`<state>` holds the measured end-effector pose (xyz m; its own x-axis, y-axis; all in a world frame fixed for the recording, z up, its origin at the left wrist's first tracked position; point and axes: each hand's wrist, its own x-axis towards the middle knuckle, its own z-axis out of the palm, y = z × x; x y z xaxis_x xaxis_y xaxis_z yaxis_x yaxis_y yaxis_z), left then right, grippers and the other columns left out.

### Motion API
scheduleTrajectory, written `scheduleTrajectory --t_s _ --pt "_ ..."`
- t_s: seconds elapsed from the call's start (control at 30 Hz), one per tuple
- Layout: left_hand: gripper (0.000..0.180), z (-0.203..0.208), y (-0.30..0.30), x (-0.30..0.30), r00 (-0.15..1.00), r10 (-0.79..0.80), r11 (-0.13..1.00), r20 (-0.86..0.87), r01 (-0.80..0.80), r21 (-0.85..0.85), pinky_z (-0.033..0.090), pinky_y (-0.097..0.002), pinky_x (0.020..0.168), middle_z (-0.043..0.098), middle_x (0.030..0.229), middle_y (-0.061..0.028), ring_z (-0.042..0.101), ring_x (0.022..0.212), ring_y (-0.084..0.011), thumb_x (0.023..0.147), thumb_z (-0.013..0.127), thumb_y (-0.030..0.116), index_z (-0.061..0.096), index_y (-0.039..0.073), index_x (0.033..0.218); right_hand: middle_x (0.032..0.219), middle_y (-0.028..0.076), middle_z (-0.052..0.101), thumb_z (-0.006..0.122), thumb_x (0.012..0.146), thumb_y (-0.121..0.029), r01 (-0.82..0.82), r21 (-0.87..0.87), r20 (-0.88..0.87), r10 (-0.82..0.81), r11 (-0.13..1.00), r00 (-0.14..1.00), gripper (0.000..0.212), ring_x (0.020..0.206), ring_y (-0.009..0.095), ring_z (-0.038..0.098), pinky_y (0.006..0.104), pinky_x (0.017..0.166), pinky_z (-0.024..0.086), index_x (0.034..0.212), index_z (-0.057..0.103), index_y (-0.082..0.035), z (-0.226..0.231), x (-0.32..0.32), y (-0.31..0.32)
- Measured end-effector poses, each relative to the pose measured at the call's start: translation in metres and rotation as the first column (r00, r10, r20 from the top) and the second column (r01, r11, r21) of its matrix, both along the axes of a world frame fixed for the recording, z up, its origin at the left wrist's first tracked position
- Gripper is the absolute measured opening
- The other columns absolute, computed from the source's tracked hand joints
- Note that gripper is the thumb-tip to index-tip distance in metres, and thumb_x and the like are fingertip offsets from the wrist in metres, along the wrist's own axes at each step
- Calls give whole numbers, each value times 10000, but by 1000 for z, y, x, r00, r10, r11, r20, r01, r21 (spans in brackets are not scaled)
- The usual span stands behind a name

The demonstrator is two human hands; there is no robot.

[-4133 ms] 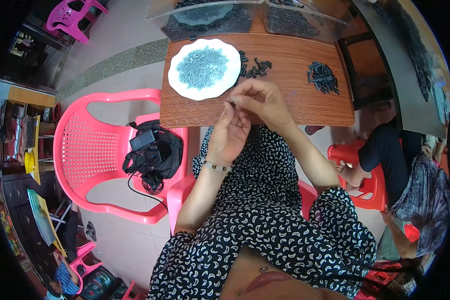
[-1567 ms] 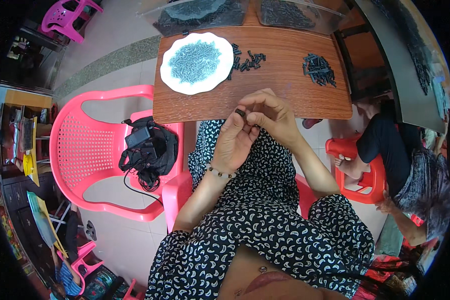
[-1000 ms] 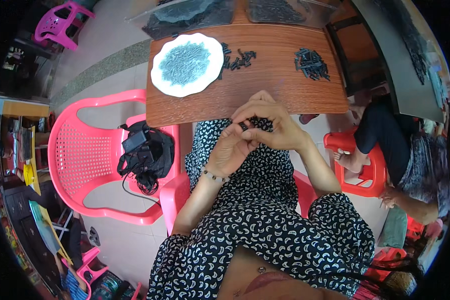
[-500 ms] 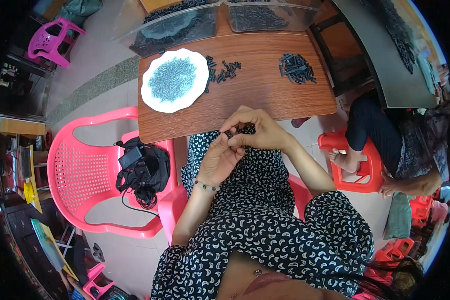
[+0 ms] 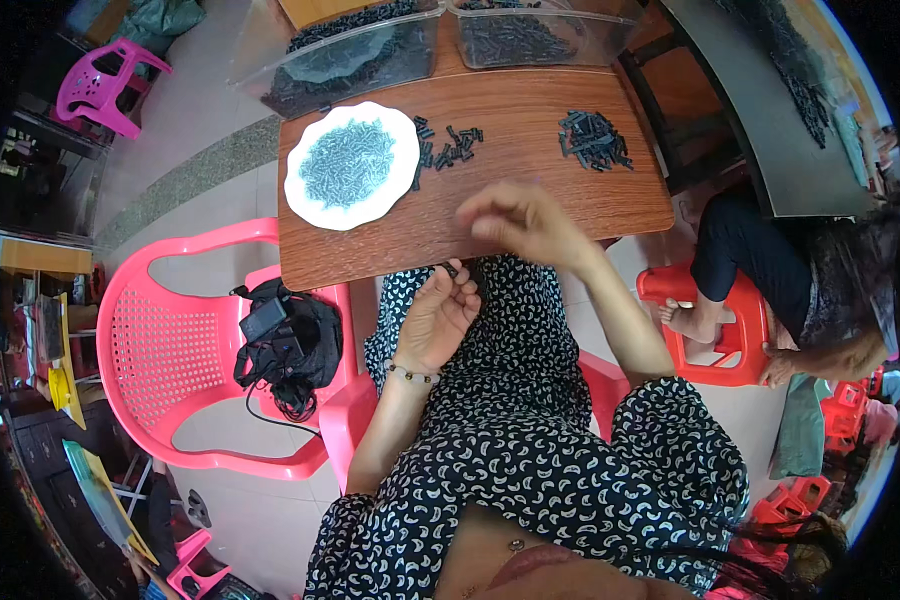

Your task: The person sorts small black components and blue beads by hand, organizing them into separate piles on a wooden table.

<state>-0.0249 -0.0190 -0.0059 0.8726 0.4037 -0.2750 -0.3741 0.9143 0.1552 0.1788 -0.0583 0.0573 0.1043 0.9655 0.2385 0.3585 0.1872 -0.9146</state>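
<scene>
My left hand [image 5: 438,325] is below the near edge of the table, over my lap. Its thumb and fingers pinch a small black tube-shaped piece [image 5: 451,269]. Apart from it, my right hand [image 5: 530,225] hovers over the table's near edge, fingers bent and smeared by motion. Whether anything is in those fingers cannot be made out. A white scalloped plate [image 5: 303,203] on the left of the table holds many small, shiny grey pieces [image 5: 347,160]. Loose black pieces [image 5: 457,147] lie beside the plate, and a pile of dark tube-shaped pieces [image 5: 596,140] lies at the far right.
Two clear plastic bins [image 5: 355,75] of black pieces stand at the far edge of the brown table [image 5: 530,100]. A pink chair [image 5: 160,330] with a black bag [image 5: 288,335] is at left. Someone's bare foot [image 5: 692,318] rests on a red stool [image 5: 740,345] at right.
My right hand has parted from my left and moved up and to the right, over the table edge. My left hand stays nearly in place, still pinching the small black piece.
</scene>
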Motion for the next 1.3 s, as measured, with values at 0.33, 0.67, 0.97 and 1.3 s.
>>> scheduleTrajectory --t_s 0.33,0.67,0.97,1.3 --pt "226 3 0 -3 999 20 999 -41 -22 -36 479 -270 774 572 915 -7 532 852 -134 924 617 251 612 70 1059 890 139 681 662 834 -196 446 127 604 -425 886 674 231 921 312 583 416 824 469 1014 689 -55 -23 73 61" --pt "249 1 5 -3 998 29 998 -62 -31 -45 462 -261 762 572 904 9 526 838 -124 916 626 291 620 83 1052 884 133 669 682 801 -187 461 93 622 -413 883 665 172 908 321 579 425 819 474 926 717 -73 -23 65 70" --pt "239 8 7 -2 997 64 997 -40 -66 -49 466 -268 769 606 917 12 549 844 -131 923 613 294 615 116 1083 756 23 671 710 795 -83 398 -120 230 -365 909 902 145 686 96 577 253 631 455 936 710 -50 -6 43 42" --pt "241 24 9 2 990 132 990 -47 -134 -40 450 -257 771 630 922 29 553 864 -114 902 635 308 625 141 1076 863 48 691 729 809 -33 9 -155 -435 -77 988 897 117 809 90 646 226 728 519 905 678 11 19 -39 -18"
